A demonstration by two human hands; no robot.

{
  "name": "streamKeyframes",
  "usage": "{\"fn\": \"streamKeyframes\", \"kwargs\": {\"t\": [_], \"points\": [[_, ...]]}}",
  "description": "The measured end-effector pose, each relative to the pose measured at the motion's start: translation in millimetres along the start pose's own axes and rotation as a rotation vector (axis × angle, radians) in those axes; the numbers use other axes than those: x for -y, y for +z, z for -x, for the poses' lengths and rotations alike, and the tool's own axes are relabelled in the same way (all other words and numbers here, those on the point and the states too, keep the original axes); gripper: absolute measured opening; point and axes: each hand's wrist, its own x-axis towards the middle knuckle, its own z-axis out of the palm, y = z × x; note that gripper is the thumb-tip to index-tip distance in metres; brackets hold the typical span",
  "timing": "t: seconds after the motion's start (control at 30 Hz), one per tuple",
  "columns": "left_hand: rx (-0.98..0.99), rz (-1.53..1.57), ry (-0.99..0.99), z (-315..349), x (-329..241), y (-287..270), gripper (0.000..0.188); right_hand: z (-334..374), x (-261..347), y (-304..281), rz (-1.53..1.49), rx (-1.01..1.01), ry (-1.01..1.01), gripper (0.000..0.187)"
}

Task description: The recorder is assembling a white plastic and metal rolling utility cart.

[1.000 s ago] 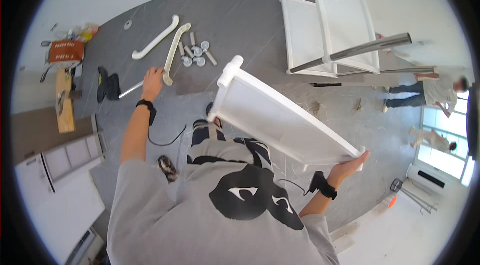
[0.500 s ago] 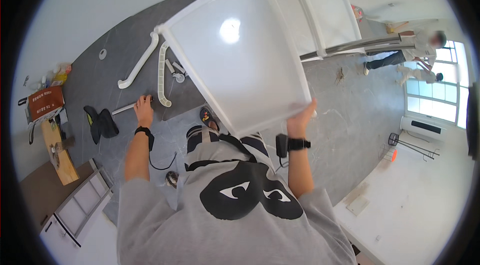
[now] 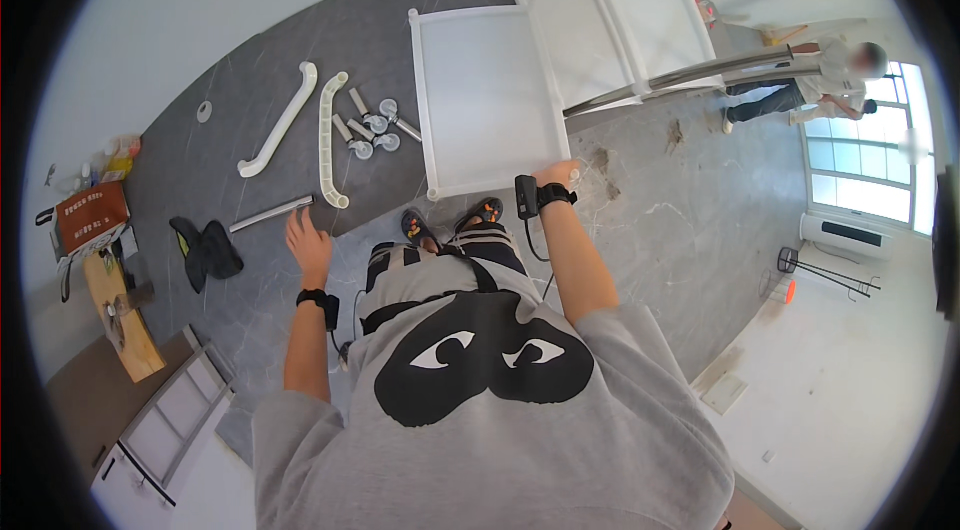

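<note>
My right hand (image 3: 557,176) is closed around the near right corner of a white plastic shelf tray (image 3: 490,100). That tray is joined to long metal poles (image 3: 690,78) and further white shelf panels (image 3: 570,25) behind it. My left hand (image 3: 309,246) is open, its fingers stretched just short of a short metal tube (image 3: 272,214) on the floor. Two white curved plastic bars (image 3: 328,140) lie beyond the tube. Between them and the tray is a cluster of caster wheels (image 3: 372,135) with metal stems.
At the left are black shoes (image 3: 205,252), a brown-and-white bag (image 3: 92,218), a wooden board (image 3: 122,320) and a white cabinet (image 3: 150,485). Two people (image 3: 825,90) stand at the far right by a window. A dark rack (image 3: 825,275) stands near the right wall.
The shelf tray has swung down and away from my body, with my right hand still on its corner. My left hand has let go of the metal tube and drawn back slightly.
</note>
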Motion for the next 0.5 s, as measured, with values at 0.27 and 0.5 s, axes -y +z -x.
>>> {"fn": "streamKeyframes", "kwargs": {"t": [0.27, 0.5], "points": [[0.065, 0.096, -0.123, 42.3, 9.9, 18.7, 0.06, -29.6, -10.4, 7.9, -0.142, 0.098, 0.012, 0.041], [0.049, 0.165, -0.165, 89.7, 19.6, 29.8, 0.059, -31.7, 28.8, 4.1, -0.397, 0.178, 0.189, 0.091]]}}
